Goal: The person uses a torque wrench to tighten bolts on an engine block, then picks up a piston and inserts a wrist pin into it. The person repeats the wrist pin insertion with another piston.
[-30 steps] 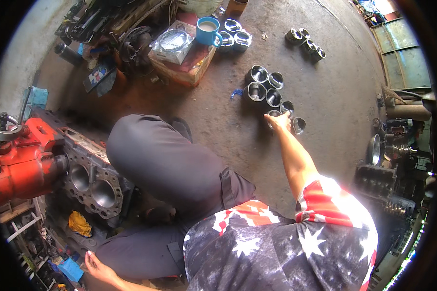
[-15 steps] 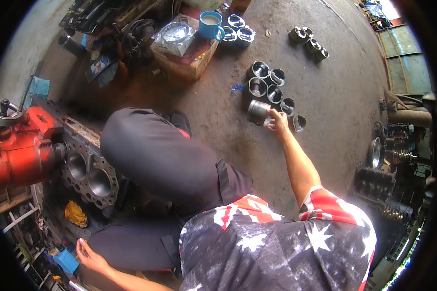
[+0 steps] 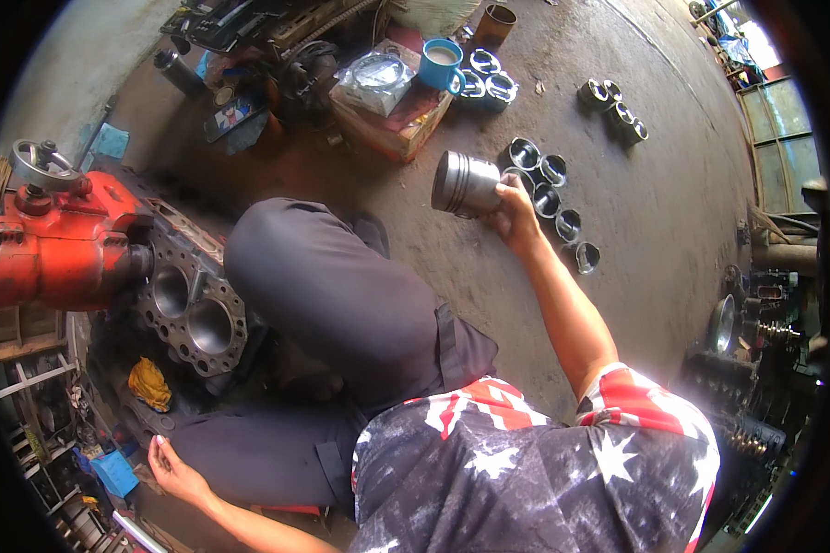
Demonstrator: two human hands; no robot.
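Observation:
My right hand (image 3: 515,214) is closed round the skirt end of a grey metal piston (image 3: 459,184), held in the air on its side with its grooved crown end turned left. Just beyond and to the right of it, several pistons (image 3: 546,200) stand on the floor in a staggered group, one partly hidden behind my hand. My left hand (image 3: 177,475) lies beside my left thigh at the lower left, fingers loosely bent and apart, with nothing seen in it. A crumpled yellow cloth (image 3: 149,384) is a little above it.
An engine block (image 3: 235,323) with two open bores stands left of my knee, by a red machine (image 3: 65,241). Ahead, a box (image 3: 398,138) carries a wrapped ring-shaped part and a blue mug (image 3: 441,66). More pistons (image 3: 613,109) stand farther off; engine parts (image 3: 724,355) line the right side.
My right hand has lifted the piston from beside the group and brought it up and to the left. My left hand has barely moved. The whole view has shifted slightly.

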